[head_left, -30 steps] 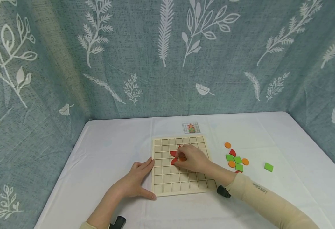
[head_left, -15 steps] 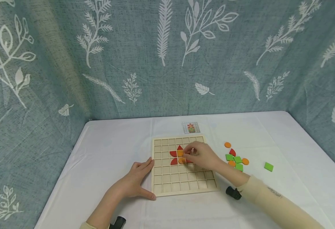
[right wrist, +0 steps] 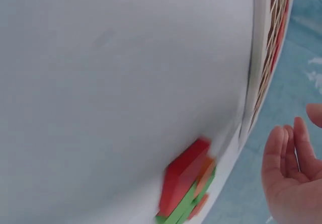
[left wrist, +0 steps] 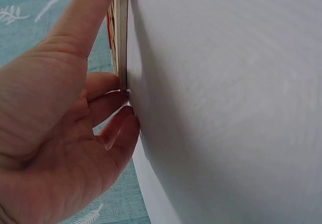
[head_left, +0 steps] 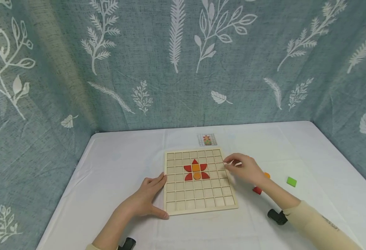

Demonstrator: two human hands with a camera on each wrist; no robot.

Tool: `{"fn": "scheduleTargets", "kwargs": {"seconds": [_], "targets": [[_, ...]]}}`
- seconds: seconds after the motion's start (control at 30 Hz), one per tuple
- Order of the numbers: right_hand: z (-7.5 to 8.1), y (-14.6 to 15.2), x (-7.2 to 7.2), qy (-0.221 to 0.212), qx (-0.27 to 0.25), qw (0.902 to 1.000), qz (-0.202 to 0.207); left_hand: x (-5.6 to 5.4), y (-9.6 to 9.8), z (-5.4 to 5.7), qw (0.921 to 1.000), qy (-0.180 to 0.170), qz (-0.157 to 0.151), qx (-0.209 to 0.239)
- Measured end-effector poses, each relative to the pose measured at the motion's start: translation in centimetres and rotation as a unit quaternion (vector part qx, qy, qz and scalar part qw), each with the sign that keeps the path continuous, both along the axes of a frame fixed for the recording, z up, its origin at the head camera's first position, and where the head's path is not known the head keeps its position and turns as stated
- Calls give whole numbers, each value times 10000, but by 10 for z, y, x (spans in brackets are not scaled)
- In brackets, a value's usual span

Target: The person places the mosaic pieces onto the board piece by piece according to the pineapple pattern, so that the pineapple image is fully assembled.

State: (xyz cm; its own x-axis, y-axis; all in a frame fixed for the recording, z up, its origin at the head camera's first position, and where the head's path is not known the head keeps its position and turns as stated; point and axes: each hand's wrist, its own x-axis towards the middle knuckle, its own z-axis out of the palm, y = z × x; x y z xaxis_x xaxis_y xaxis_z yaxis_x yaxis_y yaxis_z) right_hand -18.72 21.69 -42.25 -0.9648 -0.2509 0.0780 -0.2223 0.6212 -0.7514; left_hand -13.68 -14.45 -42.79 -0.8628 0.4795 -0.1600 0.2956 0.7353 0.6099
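Note:
A wooden grid board (head_left: 183, 196) lies on the table. In its cells sit a red triangle (head_left: 195, 161), an orange square (head_left: 195, 168), an orange disc (head_left: 196, 176) and several red quarter-round pieces (head_left: 188, 168), arranged like a flower. My left hand (head_left: 146, 198) rests along the board's left edge, fingers extended at the side and thumb by the near corner. Off the board's right edge, my right hand (head_left: 245, 170) is raised, holding nothing; the right wrist view shows its fingers (right wrist: 274, 153) loosely bent, apart from the thumb.
Beyond the board lies a small card (head_left: 207, 139) with a printed flower pattern on a grid. Right of the board, a red piece (head_left: 257, 190) and an orange disc (head_left: 267, 175) show around my right forearm, which hides other loose pieces. Farther right is a green tile (head_left: 291, 181).
My right hand has moved right, from over the coloured pieces to past the board's right edge, uncovering the whole red and orange figure. The left hand stays at the board's edge.

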Motion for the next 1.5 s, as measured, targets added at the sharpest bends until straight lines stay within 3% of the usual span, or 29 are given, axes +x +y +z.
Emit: {"fn": "scheduleTargets", "kwargs": {"seconds": [0.3,0.6,1.17,1.37,1.5], "targets": [[1,44,11,-139,267,9986,-444,-1,4,-1,10000,7,-31,-39],[1,71,7,-418,543,9948,-760,1,2,1,10000,-32,39,-85],[4,97,15,-665,1378,9871,-480,1,2,1,10000,-42,19,-29],[3,100,16,-705,1387,9875,-260,1,1,3,10000,-57,-19,-20],[0,101,14,-721,1361,9875,-326,0,1,4,10000,-67,-48,-6]]}}
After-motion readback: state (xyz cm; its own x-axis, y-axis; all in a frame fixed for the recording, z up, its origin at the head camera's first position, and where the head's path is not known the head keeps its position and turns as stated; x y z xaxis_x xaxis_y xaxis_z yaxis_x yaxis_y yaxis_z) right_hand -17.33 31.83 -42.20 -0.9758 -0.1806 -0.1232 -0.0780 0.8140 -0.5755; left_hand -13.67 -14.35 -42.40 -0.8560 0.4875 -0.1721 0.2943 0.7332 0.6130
